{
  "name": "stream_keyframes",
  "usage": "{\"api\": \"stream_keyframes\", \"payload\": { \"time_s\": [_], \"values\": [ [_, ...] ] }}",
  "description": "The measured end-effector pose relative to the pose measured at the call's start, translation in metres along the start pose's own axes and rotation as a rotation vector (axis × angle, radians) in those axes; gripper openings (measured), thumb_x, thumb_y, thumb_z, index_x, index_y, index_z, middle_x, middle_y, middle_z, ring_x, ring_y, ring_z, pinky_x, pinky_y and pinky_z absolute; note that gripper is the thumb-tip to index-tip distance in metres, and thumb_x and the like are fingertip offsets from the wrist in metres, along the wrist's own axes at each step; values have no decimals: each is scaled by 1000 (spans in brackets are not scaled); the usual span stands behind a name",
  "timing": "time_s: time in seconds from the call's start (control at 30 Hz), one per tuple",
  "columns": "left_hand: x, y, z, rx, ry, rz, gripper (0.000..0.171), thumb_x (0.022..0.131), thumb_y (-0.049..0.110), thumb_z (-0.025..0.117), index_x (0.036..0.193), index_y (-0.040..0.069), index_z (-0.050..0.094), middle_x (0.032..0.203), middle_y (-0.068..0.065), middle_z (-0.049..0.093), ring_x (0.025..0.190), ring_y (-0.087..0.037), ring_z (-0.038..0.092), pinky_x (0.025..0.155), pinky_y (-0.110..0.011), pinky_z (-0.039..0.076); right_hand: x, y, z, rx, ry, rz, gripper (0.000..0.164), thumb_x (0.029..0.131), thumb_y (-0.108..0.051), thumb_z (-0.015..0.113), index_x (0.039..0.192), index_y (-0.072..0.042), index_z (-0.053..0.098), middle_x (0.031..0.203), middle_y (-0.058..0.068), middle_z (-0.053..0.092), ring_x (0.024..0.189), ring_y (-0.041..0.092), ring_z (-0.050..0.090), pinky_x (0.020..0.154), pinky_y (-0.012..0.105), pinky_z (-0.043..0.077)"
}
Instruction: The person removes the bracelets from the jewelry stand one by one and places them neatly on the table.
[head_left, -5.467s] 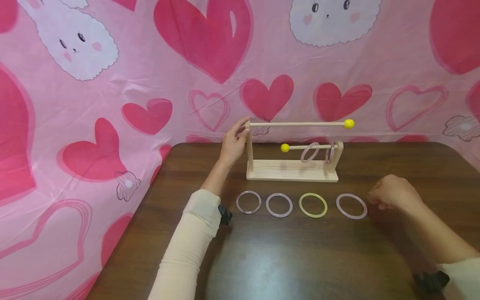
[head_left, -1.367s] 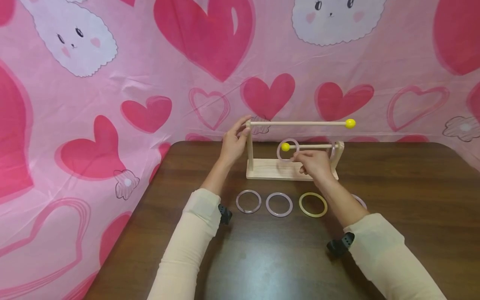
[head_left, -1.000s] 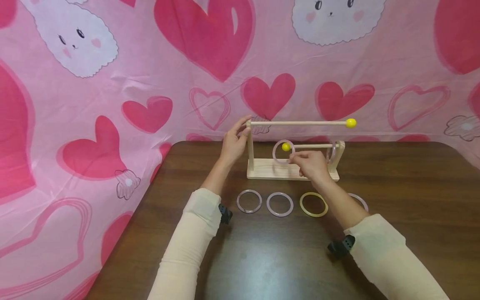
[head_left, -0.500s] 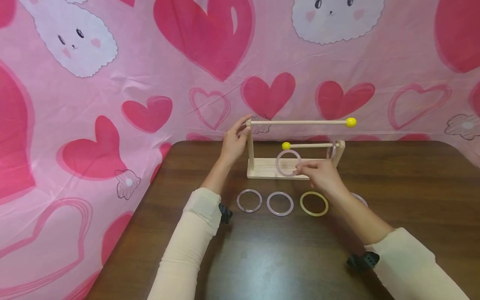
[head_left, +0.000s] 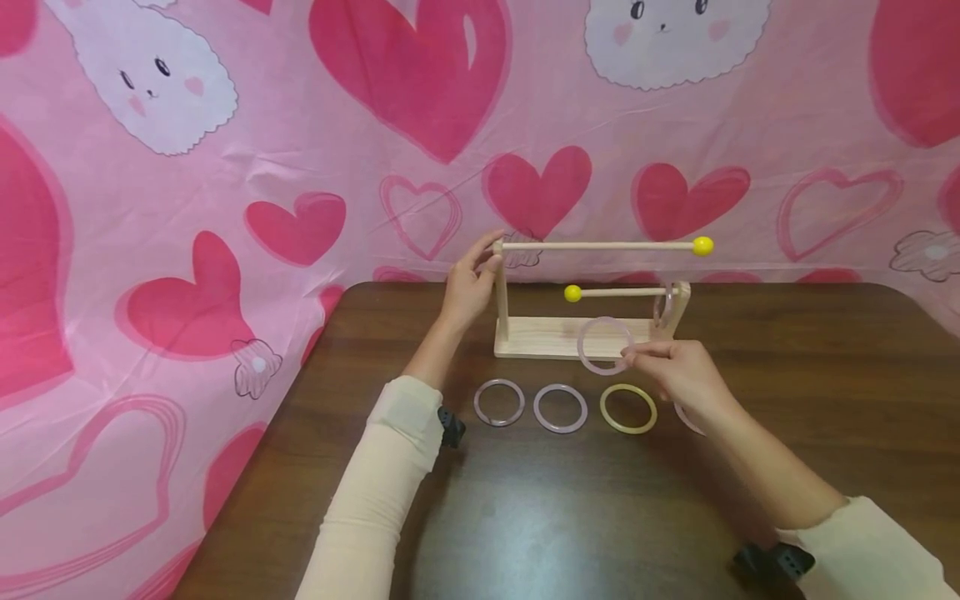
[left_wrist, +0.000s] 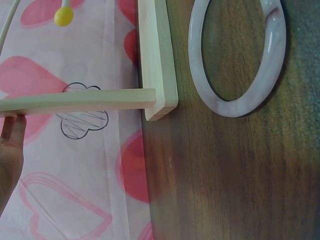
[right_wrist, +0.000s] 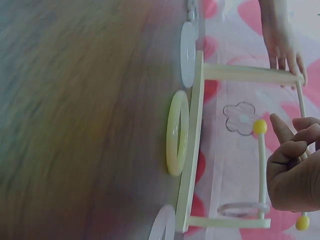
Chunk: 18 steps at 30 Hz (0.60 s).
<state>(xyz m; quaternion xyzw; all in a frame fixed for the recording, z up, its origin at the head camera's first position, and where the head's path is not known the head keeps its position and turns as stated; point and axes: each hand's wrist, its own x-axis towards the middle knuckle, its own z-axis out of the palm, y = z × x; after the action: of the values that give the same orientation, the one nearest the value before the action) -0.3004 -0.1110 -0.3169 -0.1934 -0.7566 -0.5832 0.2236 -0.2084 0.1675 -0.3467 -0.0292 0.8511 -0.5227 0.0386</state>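
My right hand [head_left: 682,371] pinches the right edge of a pale pink bangle [head_left: 581,354], holding it upright before the wooden stand [head_left: 547,337]. In the right wrist view that hand [right_wrist: 297,165] is at the right, and the held bangle cannot be made out. At the stand's left post [head_left: 502,300], my left hand [head_left: 468,292] holds the upper end between thumb and fingers. A lower rod [head_left: 626,292] with a yellow ball [head_left: 573,293] carries another pale bangle [head_left: 668,304] near the right post. The longer upper rod [head_left: 592,247] has no bangle on it.
On the dark wooden table [head_left: 525,517] lie a greyish-lilac bangle [head_left: 477,412], a lilac one [head_left: 537,417] and a yellow one [head_left: 628,431] in a row. Another pale bangle [head_left: 686,423] is partly behind the right wrist. A pink heart-print cloth [head_left: 420,100] hangs behind.
My right hand slid the pink bangle left off the lower rod, past its yellow ball. It has since lowered it and carried it right, towards the front. My left hand stays put.
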Motion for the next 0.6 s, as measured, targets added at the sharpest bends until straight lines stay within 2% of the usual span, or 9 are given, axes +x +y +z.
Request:
{"api": "stream_keyframes", "payload": {
  "time_s": [0.13,0.33,0.47,0.5,0.6],
  "values": [
    [5,-20,1,8,8,11,35,92,10,56,127,5,55,121,-16,58,109,-22,56,84,-31,51,-1,5,-9,-101,8,-2,38,86,-29,63,110,1,66,56,-6,52,40,6,38,39,26,34],
    [5,-21,3,-2,7,22,36,91,9,56,127,4,55,121,-17,58,109,-23,56,86,-33,50,-6,13,-25,-82,-12,31,44,87,-28,62,115,5,62,45,-14,38,38,4,33,37,23,33],
    [5,-18,2,-14,2,19,36,91,8,56,126,2,54,120,-20,58,110,-27,55,87,-33,50,-11,22,-36,-61,9,48,46,86,-28,64,114,9,61,42,-11,35,40,6,35,40,27,34],
    [4,-13,2,-14,1,17,35,91,7,55,126,0,54,120,-21,57,110,-28,55,88,-34,50,-13,25,-40,-58,16,48,43,86,-27,64,112,7,63,44,-11,37,41,6,36,41,28,34],
    [0,1,0,-16,0,20,34,91,2,54,125,-4,52,120,-24,56,110,-32,55,88,-38,49,-16,34,-49,-57,39,58,20,84,-27,66,99,-14,72,47,-10,42,42,6,37,36,27,31]
  ]
}}
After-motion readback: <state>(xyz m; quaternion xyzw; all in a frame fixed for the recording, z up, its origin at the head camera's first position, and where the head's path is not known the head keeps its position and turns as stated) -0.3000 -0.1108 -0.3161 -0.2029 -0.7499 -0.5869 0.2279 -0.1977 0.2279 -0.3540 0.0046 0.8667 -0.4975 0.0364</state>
